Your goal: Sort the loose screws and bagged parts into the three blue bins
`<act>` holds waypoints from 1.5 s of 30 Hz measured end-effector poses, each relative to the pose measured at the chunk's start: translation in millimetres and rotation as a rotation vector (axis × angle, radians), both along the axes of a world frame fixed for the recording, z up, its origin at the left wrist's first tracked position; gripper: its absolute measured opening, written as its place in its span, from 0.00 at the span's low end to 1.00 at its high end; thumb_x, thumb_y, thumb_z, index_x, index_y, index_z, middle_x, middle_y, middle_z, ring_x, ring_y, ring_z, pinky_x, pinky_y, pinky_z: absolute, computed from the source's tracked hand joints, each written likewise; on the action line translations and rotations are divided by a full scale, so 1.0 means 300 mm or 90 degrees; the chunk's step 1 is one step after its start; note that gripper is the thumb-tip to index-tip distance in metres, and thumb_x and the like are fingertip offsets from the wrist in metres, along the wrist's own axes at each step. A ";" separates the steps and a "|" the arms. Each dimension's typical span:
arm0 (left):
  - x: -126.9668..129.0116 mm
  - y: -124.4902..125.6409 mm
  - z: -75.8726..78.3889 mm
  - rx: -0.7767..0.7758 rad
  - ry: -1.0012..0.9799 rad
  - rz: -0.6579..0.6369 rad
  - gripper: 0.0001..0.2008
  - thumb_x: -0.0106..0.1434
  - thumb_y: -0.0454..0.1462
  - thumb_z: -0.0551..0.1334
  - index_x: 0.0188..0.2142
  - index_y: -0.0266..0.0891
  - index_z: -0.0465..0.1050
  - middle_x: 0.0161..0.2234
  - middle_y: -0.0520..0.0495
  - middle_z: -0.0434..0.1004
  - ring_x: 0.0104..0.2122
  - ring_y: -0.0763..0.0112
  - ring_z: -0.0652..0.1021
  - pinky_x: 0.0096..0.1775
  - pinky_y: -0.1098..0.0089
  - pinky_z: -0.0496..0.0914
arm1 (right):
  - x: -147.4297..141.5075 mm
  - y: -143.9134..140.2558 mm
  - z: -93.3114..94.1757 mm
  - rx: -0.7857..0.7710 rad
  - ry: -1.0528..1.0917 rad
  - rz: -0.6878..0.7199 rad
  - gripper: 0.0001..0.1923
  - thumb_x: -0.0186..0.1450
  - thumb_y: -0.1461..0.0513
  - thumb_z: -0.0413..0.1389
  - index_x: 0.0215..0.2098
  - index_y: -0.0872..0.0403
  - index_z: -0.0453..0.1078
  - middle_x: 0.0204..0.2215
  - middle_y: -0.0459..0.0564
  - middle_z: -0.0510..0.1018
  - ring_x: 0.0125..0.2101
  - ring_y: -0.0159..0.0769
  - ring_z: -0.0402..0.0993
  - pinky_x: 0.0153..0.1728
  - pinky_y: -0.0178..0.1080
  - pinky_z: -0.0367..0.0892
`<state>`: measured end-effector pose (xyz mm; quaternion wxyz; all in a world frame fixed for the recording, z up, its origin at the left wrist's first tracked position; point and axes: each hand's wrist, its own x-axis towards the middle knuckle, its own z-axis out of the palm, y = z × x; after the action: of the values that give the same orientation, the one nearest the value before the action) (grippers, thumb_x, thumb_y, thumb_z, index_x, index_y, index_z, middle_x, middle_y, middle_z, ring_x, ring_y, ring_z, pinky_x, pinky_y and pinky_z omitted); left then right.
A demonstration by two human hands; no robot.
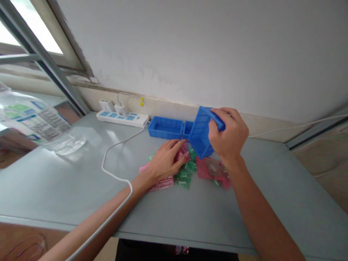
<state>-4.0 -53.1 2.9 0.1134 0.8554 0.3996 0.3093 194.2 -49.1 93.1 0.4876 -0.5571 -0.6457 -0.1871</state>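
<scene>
My right hand (231,132) grips the rim of a blue plastic bin (201,132), which is tilted above the table with its inside showing. Below it lie small green plastic bags (185,175) and a pink plastic bag (208,168) with something inside that I cannot make out. My left hand (167,159) rests on the heap, fingers stretched out over pink and green bags. Another pink bag (161,184) sticks out under its wrist. Behind the heap, a blue bin (165,127) stands upright, and part of one more blue bin (188,127) shows beside it.
A white power strip (122,117) with plugged-in chargers sits against the wall. Its white cable (108,148) runs across the grey table (89,195) and over my left forearm. A large clear bottle (46,121) is at the left, near a metal frame post (49,65).
</scene>
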 end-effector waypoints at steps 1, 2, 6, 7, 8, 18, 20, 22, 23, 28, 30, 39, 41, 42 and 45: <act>0.005 0.001 -0.009 0.012 0.011 -0.011 0.23 0.73 0.45 0.55 0.63 0.39 0.67 0.56 0.38 0.74 0.57 0.55 0.74 0.61 0.52 0.68 | 0.022 0.000 -0.004 -0.002 0.004 -0.001 0.16 0.63 0.62 0.53 0.44 0.51 0.80 0.44 0.53 0.82 0.44 0.45 0.78 0.48 0.45 0.71; 0.011 0.002 -0.014 0.029 0.019 -0.023 0.22 0.73 0.45 0.55 0.62 0.39 0.68 0.57 0.38 0.73 0.59 0.55 0.72 0.62 0.51 0.67 | 0.047 0.000 -0.011 -0.002 0.012 -0.001 0.16 0.62 0.62 0.53 0.44 0.51 0.80 0.44 0.53 0.82 0.45 0.46 0.78 0.48 0.45 0.71; 0.057 0.005 -0.017 0.084 0.042 -0.078 0.21 0.73 0.42 0.56 0.63 0.42 0.67 0.63 0.38 0.66 0.67 0.51 0.62 0.66 0.47 0.61 | 0.171 0.006 -0.053 -0.008 0.079 0.001 0.15 0.61 0.61 0.53 0.41 0.53 0.79 0.41 0.54 0.83 0.43 0.46 0.79 0.49 0.46 0.71; 0.075 0.005 -0.016 0.090 0.046 -0.088 0.21 0.73 0.42 0.56 0.64 0.42 0.67 0.64 0.38 0.66 0.68 0.50 0.61 0.67 0.46 0.61 | 0.204 0.009 -0.064 -0.006 0.102 -0.006 0.14 0.61 0.61 0.52 0.40 0.53 0.79 0.39 0.54 0.83 0.43 0.46 0.79 0.49 0.47 0.70; 0.095 0.007 -0.016 0.096 0.046 -0.094 0.21 0.73 0.42 0.56 0.63 0.42 0.67 0.63 0.38 0.66 0.68 0.50 0.60 0.67 0.45 0.60 | 0.237 0.012 -0.075 -0.006 0.126 -0.013 0.14 0.60 0.61 0.52 0.39 0.54 0.79 0.38 0.54 0.83 0.42 0.46 0.79 0.48 0.47 0.70; 0.333 0.049 0.002 0.101 -0.021 -0.177 0.18 0.75 0.40 0.52 0.58 0.39 0.72 0.58 0.38 0.72 0.65 0.54 0.65 0.65 0.48 0.64 | 0.503 0.021 -0.182 -0.039 0.407 -0.086 0.16 0.58 0.56 0.54 0.36 0.55 0.79 0.33 0.50 0.82 0.38 0.44 0.75 0.43 0.43 0.67; 0.369 0.055 0.013 0.093 -0.021 -0.220 0.16 0.75 0.40 0.52 0.54 0.38 0.74 0.54 0.39 0.75 0.60 0.57 0.70 0.62 0.52 0.68 | 0.540 0.017 -0.214 -0.038 0.433 -0.111 0.16 0.58 0.55 0.53 0.36 0.55 0.79 0.34 0.50 0.82 0.38 0.44 0.75 0.43 0.42 0.66; 0.395 0.064 0.024 0.093 -0.019 -0.216 0.14 0.74 0.38 0.54 0.50 0.38 0.76 0.51 0.39 0.77 0.55 0.58 0.74 0.58 0.55 0.72 | 0.569 0.013 -0.247 -0.042 0.458 -0.141 0.18 0.59 0.54 0.52 0.37 0.55 0.79 0.35 0.51 0.82 0.39 0.44 0.74 0.44 0.42 0.66; 0.405 0.071 0.028 0.101 -0.022 -0.194 0.13 0.73 0.37 0.55 0.49 0.38 0.77 0.50 0.40 0.77 0.54 0.58 0.75 0.57 0.55 0.72 | 0.582 0.012 -0.263 -0.044 0.473 -0.155 0.19 0.60 0.53 0.51 0.37 0.55 0.79 0.35 0.51 0.82 0.39 0.44 0.74 0.44 0.43 0.66; 0.424 0.108 0.031 0.146 -0.035 -0.031 0.13 0.69 0.34 0.57 0.48 0.37 0.78 0.49 0.41 0.80 0.57 0.53 0.73 0.59 0.51 0.70 | 0.611 0.026 -0.335 -0.111 0.516 -0.210 0.22 0.60 0.51 0.51 0.41 0.56 0.79 0.40 0.57 0.83 0.43 0.48 0.75 0.48 0.46 0.65; 0.424 0.114 0.027 0.126 -0.011 0.007 0.15 0.69 0.34 0.58 0.51 0.38 0.77 0.52 0.41 0.80 0.59 0.51 0.73 0.59 0.49 0.70 | 0.608 0.035 -0.357 -0.127 0.525 -0.221 0.23 0.61 0.50 0.51 0.42 0.57 0.79 0.42 0.60 0.83 0.43 0.50 0.76 0.49 0.47 0.66; 0.423 0.112 0.024 0.063 0.051 0.009 0.17 0.68 0.35 0.58 0.54 0.40 0.77 0.53 0.41 0.81 0.53 0.53 0.78 0.57 0.49 0.70 | 0.548 0.053 -0.396 -0.165 0.316 -0.249 0.25 0.64 0.52 0.55 0.53 0.59 0.69 0.46 0.65 0.80 0.47 0.52 0.74 0.52 0.50 0.64; 0.419 0.112 0.029 0.059 0.057 0.006 0.17 0.68 0.35 0.58 0.54 0.39 0.77 0.52 0.41 0.81 0.53 0.53 0.79 0.56 0.49 0.71 | 0.532 0.060 -0.393 -0.176 0.217 -0.223 0.21 0.68 0.53 0.52 0.52 0.58 0.72 0.49 0.64 0.79 0.50 0.51 0.72 0.55 0.51 0.62; 0.417 0.111 0.032 0.057 0.061 0.004 0.17 0.68 0.35 0.58 0.53 0.39 0.77 0.52 0.40 0.81 0.52 0.53 0.79 0.56 0.49 0.71 | 0.524 0.064 -0.391 -0.183 0.176 -0.216 0.20 0.70 0.53 0.49 0.49 0.57 0.75 0.50 0.64 0.79 0.51 0.51 0.71 0.56 0.51 0.61; 0.412 0.108 0.044 0.048 0.074 0.005 0.16 0.68 0.35 0.58 0.53 0.39 0.78 0.52 0.41 0.81 0.52 0.52 0.79 0.55 0.49 0.71 | 0.502 0.076 -0.385 -0.208 0.117 -0.224 0.26 0.74 0.51 0.44 0.41 0.57 0.80 0.54 0.65 0.76 0.53 0.51 0.69 0.56 0.51 0.62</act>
<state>119.6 -20.6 16.1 0.0567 0.8741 0.3969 0.2744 345.0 -26.3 -22.5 0.4078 -0.7471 -0.5131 -0.1110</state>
